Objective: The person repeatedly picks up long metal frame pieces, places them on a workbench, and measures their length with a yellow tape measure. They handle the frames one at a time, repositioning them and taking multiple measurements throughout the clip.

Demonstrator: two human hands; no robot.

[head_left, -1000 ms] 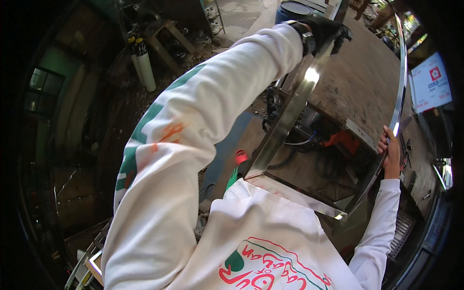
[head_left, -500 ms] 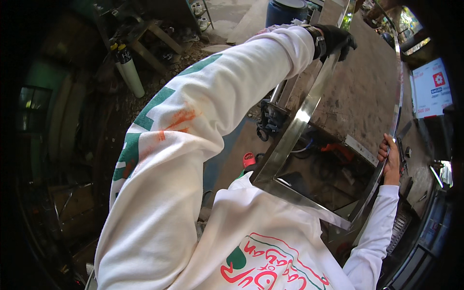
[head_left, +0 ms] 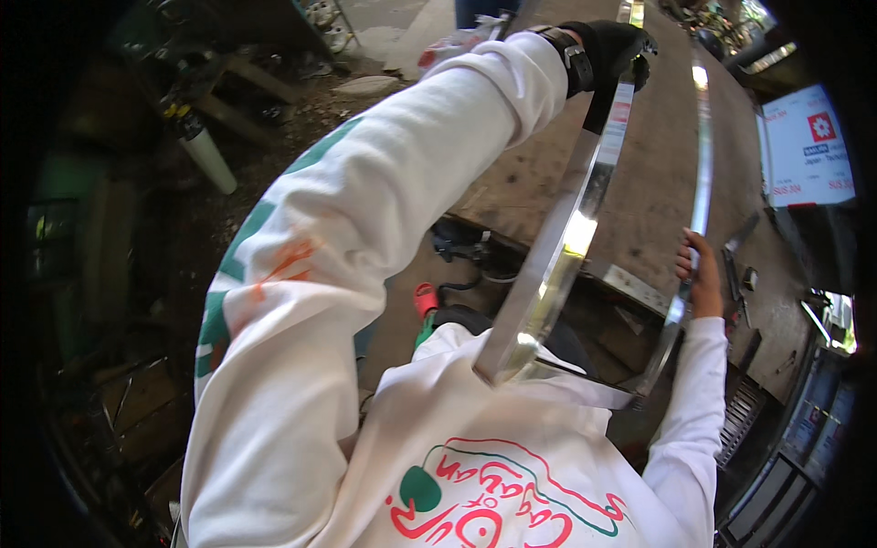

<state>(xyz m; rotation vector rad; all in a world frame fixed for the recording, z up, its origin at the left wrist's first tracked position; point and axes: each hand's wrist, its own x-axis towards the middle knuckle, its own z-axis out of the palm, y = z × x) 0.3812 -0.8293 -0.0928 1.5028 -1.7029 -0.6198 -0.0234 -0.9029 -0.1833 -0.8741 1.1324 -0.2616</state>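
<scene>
A long shiny metal frame [head_left: 559,247], made of square tubes, reaches from my chest out over the workbench. Its short near bar lies against my white sweatshirt. My left hand [head_left: 619,53], in a black glove with a watch at the wrist, is stretched far forward and wrapped round the left long tube. Closer to me, my bare right hand [head_left: 700,274] is closed round the right long tube. The frame's far end runs out of the top of the view.
Beneath the frame is a brown workbench [head_left: 512,173] with a metal strip at its near edge. Hand tools [head_left: 735,274] lie on its right side. A printed white sheet [head_left: 806,146] stands beyond. Left of my arm are a gas cylinder [head_left: 208,157] and a wooden stand. A red shoe [head_left: 426,300] shows below.
The frame has tilted, so its left tube now shows two bright faces, and its near bar sits closer against my chest. Both hands keep their grip and appear farther left as the view shifts.
</scene>
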